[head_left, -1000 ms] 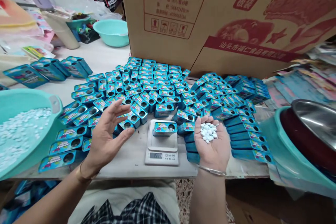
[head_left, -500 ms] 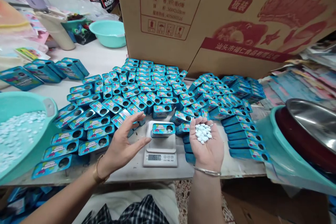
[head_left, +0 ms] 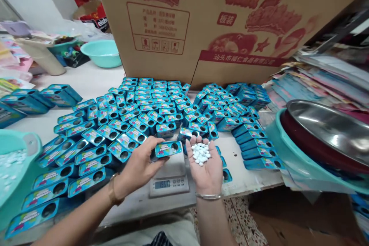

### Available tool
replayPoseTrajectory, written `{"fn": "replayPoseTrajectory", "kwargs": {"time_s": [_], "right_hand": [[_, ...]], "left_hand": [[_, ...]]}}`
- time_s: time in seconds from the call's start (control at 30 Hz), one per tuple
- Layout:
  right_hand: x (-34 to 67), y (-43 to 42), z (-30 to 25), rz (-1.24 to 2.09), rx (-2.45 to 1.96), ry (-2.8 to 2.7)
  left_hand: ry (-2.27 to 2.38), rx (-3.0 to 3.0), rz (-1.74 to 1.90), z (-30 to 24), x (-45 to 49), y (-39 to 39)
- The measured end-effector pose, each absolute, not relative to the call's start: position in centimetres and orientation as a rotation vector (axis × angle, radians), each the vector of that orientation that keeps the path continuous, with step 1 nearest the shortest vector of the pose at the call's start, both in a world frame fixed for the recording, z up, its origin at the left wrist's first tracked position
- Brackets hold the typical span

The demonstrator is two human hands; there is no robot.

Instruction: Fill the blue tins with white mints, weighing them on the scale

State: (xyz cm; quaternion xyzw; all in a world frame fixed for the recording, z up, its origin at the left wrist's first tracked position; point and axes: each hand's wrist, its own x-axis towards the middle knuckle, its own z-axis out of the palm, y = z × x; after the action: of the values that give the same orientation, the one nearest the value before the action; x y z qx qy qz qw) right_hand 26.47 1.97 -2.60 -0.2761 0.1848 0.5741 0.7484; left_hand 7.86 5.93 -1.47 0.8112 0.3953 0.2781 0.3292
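My left hand (head_left: pixel 140 165) grips a blue candy tin (head_left: pixel 168 149) by its left end, thumb on the near side and fingers on the far side. The tin's top has a round hole at its right end. Beneath it is a white digital scale (head_left: pixel 183 185), its display lit and its pan partly covered by the tin. Just to the right, my right hand (head_left: pixel 208 177) is cupped palm up, cradling a small heap of pale blue-white candies (head_left: pixel 201 153). Its fingers point away from me, close to the standing tins behind.
Many similar blue tins (head_left: pixel 145 105) stand in rows across the table. A turquoise basin (head_left: pixel 31 150) of candies is at the left, another turquoise basin (head_left: pixel 105 55) farther back. A steel bowl (head_left: pixel 331 123) sits stacked at the right. A large cardboard box (head_left: pixel 161 63) blocks the back.
My left hand has closed on the tin that stood on the scale, and the tin now looks raised off the pan. The cupped right hand still holds the candies. The view has shifted right.
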Motion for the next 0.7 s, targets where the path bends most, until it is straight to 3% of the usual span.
{"fn": "replayPoseTrajectory", "kwargs": {"time_s": [0.2,0.37,0.7], "right_hand": [[25.1,2.9,-2.7,1.365,-0.584,0.441],[24.5,3.6,-2.7,1.413,-0.505,0.482],[23.8,3.4,-2.9,1.443,-0.437,0.45]], "left_hand": [[0.97,2.601,0.596,6.5,10.4,6.9],[0.971,2.731,0.242,6.1,12.2,7.4],[0.966,2.798,0.189,7.0,11.7,6.9]]}}
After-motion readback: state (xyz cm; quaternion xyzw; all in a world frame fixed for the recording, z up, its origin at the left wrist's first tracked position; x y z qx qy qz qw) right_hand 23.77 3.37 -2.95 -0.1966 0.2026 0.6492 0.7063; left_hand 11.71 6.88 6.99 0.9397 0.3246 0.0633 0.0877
